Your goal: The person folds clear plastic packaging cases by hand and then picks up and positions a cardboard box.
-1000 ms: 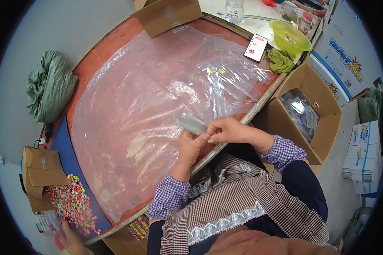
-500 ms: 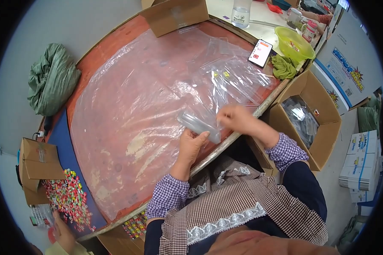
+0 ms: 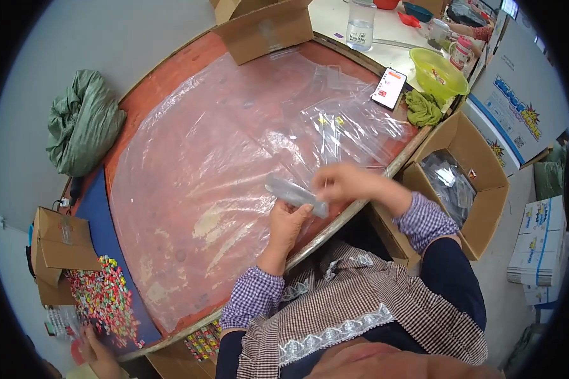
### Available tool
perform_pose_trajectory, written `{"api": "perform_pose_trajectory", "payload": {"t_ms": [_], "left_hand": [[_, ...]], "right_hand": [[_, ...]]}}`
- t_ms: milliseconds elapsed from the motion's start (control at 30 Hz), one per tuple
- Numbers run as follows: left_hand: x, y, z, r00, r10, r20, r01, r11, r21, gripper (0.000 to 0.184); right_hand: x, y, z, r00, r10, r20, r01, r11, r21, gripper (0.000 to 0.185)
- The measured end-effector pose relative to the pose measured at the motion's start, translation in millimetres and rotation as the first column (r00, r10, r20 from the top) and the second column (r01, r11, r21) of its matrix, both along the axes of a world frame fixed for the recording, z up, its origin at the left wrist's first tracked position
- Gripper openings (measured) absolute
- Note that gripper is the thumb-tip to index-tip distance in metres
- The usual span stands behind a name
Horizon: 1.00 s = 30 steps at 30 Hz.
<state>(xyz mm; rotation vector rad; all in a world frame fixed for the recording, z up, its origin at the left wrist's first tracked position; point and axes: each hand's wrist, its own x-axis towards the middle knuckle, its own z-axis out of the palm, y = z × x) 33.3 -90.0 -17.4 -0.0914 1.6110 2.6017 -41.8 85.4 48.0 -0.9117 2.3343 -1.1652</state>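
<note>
A red worktop [image 3: 146, 96] spread with clear plastic sheeting [image 3: 189, 151] fills the middle of the head view. Just below centre, the left hand [image 3: 287, 224] pinches a clear plastic sleeve [image 3: 284, 187] between thumb and fingers. The right hand [image 3: 348, 183], blurred, curls beside the sleeve's right end; whether it grips anything, I cannot tell. Flat clear packets [image 3: 354, 129] lie at upper right, near a phone [image 3: 389, 88].
</note>
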Motion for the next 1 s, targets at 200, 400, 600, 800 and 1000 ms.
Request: {"api": "perform_pose_trajectory", "payload": {"t_ms": [200,400,600,800,1000], "left_hand": [[2.2,-3.2,1.2,0.997,-0.071,0.010,0.070,0.996,0.048,0.041],[0.7,-0.5,3.3,0.998,-0.064,-0.011,0.064,0.997,0.031,0.039],[2.1,-0.1,5.7,0.996,-0.047,0.079,0.045,0.999,0.027,0.039],[-0.5,-1.1,4.2,1.000,-0.001,0.030,0.000,1.000,0.028,0.039],[1.6,-0.7,-0.5,0.999,-0.035,-0.027,0.035,0.999,0.009,0.040]], "right_hand": [[21.8,-9.5,-29.7,0.949,0.062,0.310,-0.015,0.989,-0.150,0.020],[8.8,6.6,-26.7,0.974,-0.155,0.163,0.180,0.973,-0.147,0.013],[-96.3,59.5,11.9,0.529,-0.599,-0.601,0.762,0.647,0.024,0.014],[-44.9,29.2,11.1,0.968,-0.191,-0.163,0.202,0.978,0.053,0.022],[22.4,-7.7,-21.5,0.955,0.094,0.281,-0.062,0.991,-0.120,0.019]]}}
